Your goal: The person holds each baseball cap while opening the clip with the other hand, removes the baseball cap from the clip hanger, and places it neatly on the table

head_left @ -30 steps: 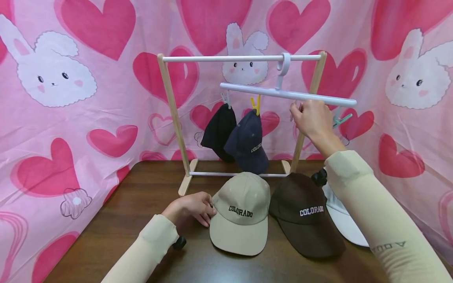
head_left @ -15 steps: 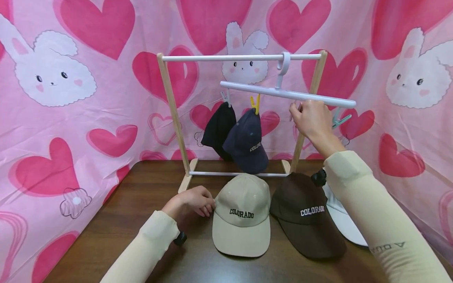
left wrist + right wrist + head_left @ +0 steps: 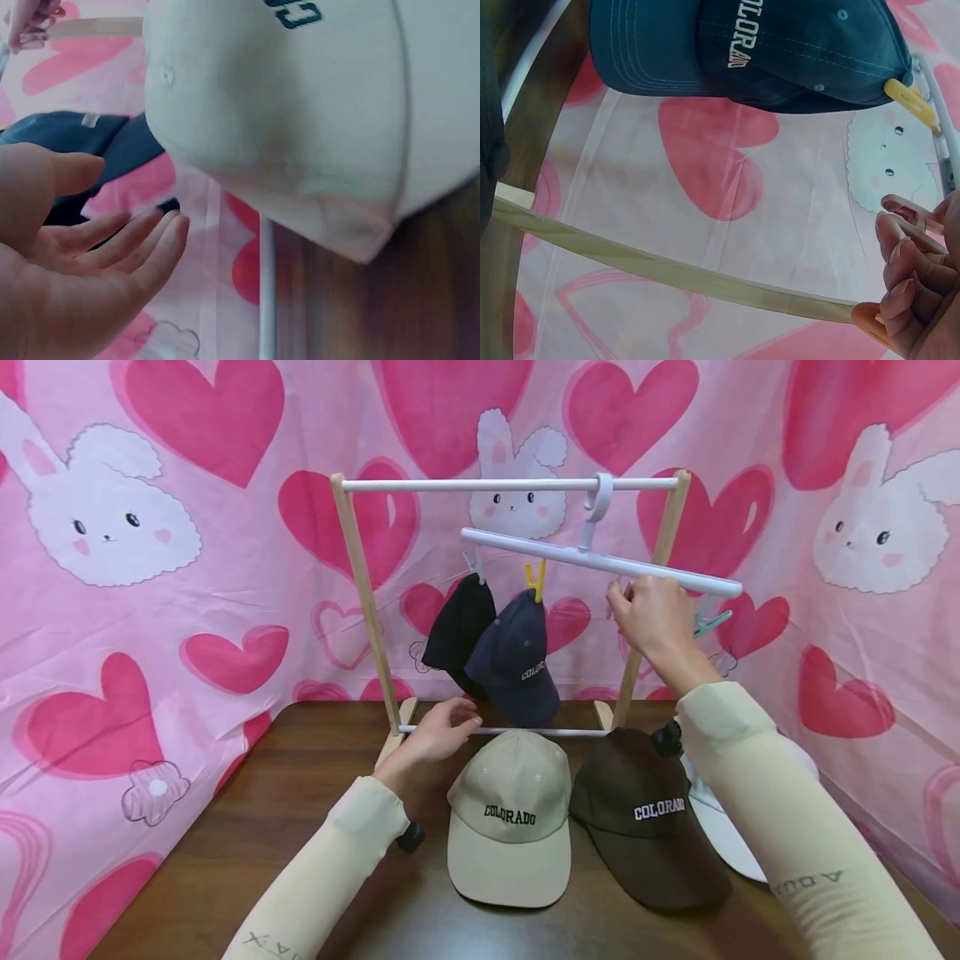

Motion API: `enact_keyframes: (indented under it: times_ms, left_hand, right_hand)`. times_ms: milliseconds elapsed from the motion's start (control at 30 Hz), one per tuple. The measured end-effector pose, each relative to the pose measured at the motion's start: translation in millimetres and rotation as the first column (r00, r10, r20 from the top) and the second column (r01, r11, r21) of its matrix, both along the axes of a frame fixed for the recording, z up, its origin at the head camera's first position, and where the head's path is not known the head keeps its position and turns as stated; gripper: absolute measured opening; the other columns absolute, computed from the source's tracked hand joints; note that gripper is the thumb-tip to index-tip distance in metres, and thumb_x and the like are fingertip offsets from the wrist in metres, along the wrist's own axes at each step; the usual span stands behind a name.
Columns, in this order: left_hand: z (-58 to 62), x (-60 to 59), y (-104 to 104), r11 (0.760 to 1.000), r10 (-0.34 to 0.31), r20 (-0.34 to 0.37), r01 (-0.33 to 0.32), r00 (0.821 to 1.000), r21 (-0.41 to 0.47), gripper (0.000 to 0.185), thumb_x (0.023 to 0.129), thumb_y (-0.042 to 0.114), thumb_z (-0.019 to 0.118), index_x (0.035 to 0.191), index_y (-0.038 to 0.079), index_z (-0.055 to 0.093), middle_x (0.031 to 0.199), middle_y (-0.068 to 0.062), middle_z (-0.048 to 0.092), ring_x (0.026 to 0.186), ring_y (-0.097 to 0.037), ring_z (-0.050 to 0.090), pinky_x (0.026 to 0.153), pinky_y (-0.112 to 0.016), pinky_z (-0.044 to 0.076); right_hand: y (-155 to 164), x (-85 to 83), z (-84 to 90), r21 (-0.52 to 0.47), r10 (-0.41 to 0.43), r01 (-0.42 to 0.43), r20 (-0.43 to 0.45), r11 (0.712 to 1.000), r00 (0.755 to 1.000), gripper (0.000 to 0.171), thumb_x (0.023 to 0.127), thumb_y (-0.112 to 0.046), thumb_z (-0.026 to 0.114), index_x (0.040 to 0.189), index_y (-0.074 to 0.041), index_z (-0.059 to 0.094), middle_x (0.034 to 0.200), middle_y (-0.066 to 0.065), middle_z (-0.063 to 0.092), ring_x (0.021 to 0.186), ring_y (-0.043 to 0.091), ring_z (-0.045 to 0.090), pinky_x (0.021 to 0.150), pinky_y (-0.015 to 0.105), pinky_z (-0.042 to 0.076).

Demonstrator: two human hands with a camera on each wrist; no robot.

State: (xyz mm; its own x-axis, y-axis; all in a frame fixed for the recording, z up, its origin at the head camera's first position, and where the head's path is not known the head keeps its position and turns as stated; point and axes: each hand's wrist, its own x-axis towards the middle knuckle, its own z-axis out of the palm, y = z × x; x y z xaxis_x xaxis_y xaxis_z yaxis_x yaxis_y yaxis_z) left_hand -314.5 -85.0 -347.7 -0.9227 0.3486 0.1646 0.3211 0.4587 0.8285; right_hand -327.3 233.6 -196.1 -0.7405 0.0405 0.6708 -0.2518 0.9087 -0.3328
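My left hand, fingers loosely bent and holding nothing, is beside the crown of the beige cap and below the hanging caps. My right hand is raised under the white hanger, its fingers curled round a pinkish clip. The hanger hooks over the rack's top bar and tilts down to the right. From it hang a black cap, on a pale clip, and a navy cap, on a yellow clip. An orange clip shows by the right fingers.
A dark brown cap lies right of the beige one, with a white cap partly behind my right sleeve. A teal clip hangs at the hanger's right end. The wooden rack stands on the brown table.
My left hand has let go of the beige cap's side and moved up toward the hanging caps. The beige cap has shifted slightly. The hanger tilts a little more, its right end lower.
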Motion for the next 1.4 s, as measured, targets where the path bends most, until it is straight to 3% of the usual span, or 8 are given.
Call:
enact_keyframes:
  times_ms: [200,467,667,833,1033,1233,1400]
  left_hand:
    - [3.7,-10.4,25,0.996,0.048,0.004,-0.048,0.999,0.078,0.044,0.103,0.018,0.062,0.140,-0.003,0.051,0.133,-0.020,0.062,0.122,-0.032,0.062,0.100,-0.044,0.052]
    - [1.6,-19.2,45,0.978,0.076,0.051,-0.084,0.996,0.189,0.041,0.101,0.015,0.065,0.136,-0.004,0.053,0.123,-0.022,0.067,0.106,-0.033,0.069,0.093,-0.043,0.056]
    - [-1.3,-23.2,51,0.956,0.061,0.081,-0.082,0.995,0.283,0.037,0.101,0.015,0.066,0.131,-0.004,0.060,0.122,-0.021,0.069,0.104,-0.031,0.071,0.094,-0.043,0.057]
    - [-1.5,-20.9,52,0.967,0.065,0.026,-0.069,0.998,0.246,0.029,0.102,0.020,0.065,0.120,-0.003,0.068,0.109,-0.016,0.072,0.091,-0.023,0.070,0.080,-0.032,0.057]
    - [-2.6,-18.0,45,0.982,0.132,-0.088,-0.118,0.987,0.146,0.025,0.102,0.020,0.065,0.107,-0.003,0.074,0.095,-0.017,0.074,0.077,-0.022,0.065,0.063,-0.025,0.048]
    - [-5.0,-17.7,36,0.986,0.149,-0.140,-0.136,0.979,0.100,0.025,0.100,0.018,0.067,0.093,-0.005,0.076,0.080,-0.018,0.073,0.069,-0.023,0.069,0.055,-0.023,0.046]
    - [-9.3,-16.1,33,0.988,0.139,-0.150,-0.127,0.979,0.088,0.025,0.101,0.020,0.067,0.095,-0.003,0.076,0.083,-0.014,0.074,0.072,-0.023,0.072,0.058,-0.026,0.051]
  right_hand:
    - [0,-1.7,-1.1,0.000,-0.017,0.017,-0.009,1.000,1.000,0.052,0.104,-0.039,0.047,0.071,-0.008,0.071,0.059,0.009,0.062,0.047,0.026,0.052,0.040,0.035,0.037]
    - [-1,-3.8,-3.4,-0.010,0.003,-0.003,-0.027,1.000,1.000,0.051,0.104,-0.038,0.047,0.069,-0.008,0.069,0.057,0.009,0.057,0.046,0.027,0.050,0.040,0.035,0.037]
    - [-2,-4.9,-5.1,-0.009,0.003,-0.003,-0.014,1.000,1.000,0.051,0.104,-0.040,0.047,0.070,-0.008,0.069,0.059,0.009,0.060,0.046,0.026,0.051,0.040,0.035,0.037]
    - [0,-6.1,-4.1,-0.004,-0.008,0.008,-0.019,1.000,1.000,0.052,0.103,-0.040,0.047,0.068,-0.009,0.070,0.059,0.008,0.061,0.047,0.026,0.052,0.040,0.035,0.037]
    - [5,-2.7,0.4,-0.024,-0.015,0.016,0.025,1.000,1.000,0.050,0.103,-0.040,0.049,0.074,-0.007,0.071,0.060,0.010,0.062,0.047,0.027,0.053,0.041,0.035,0.040]
    - [11,1.9,10.0,-0.049,-0.038,0.043,0.103,0.998,0.994,0.049,0.103,-0.044,0.049,0.088,-0.003,0.071,0.066,0.013,0.064,0.053,0.028,0.058,0.044,0.034,0.044]
    - [11,1.6,11.4,-0.067,-0.031,0.041,0.142,0.997,0.989,0.051,0.102,-0.047,0.049,0.092,-0.003,0.074,0.069,0.013,0.066,0.056,0.028,0.062,0.045,0.034,0.045]
